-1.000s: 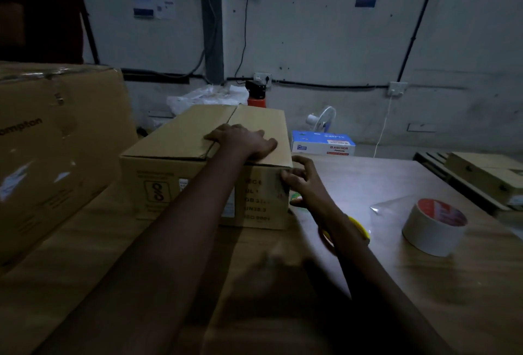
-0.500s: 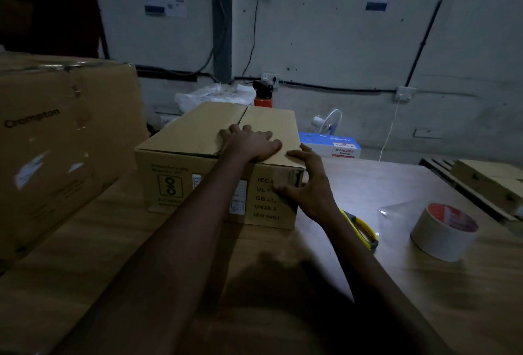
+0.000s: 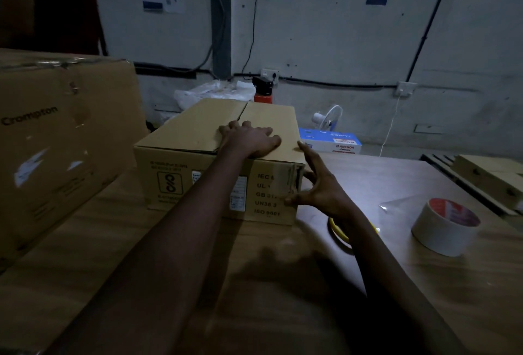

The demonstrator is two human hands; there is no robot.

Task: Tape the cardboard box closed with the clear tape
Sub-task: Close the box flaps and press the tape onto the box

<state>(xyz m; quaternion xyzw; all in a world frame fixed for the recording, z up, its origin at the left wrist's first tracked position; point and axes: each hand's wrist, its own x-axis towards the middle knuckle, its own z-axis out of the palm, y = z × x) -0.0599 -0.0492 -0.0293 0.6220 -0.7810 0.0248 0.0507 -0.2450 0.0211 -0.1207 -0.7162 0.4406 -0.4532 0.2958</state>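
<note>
The cardboard box (image 3: 195, 134) stands in the middle of the wooden table (image 3: 283, 284), its top flaps folded down with the seam running away from me. My left hand (image 3: 250, 139) lies flat on the top near the front edge, fingers spread, pressing the flaps. My right hand (image 3: 319, 185) is spread against the box's front right corner, thumb on the front face. A strip of clear tape shines on that corner. The roll of clear tape (image 3: 445, 226) stands on the table at the right, a loose end sticking out to its left.
A large Crompton carton (image 3: 56, 139) fills the left side. A yellow-handled tool (image 3: 339, 234) lies partly under my right forearm. A blue and white box (image 3: 331, 142) and a small fan sit behind the table. More cartons (image 3: 486, 176) are at the far right.
My right hand has spread wider over the box's front right corner, thumb sliding down the front face. My left hand has stayed flat on the flaps.
</note>
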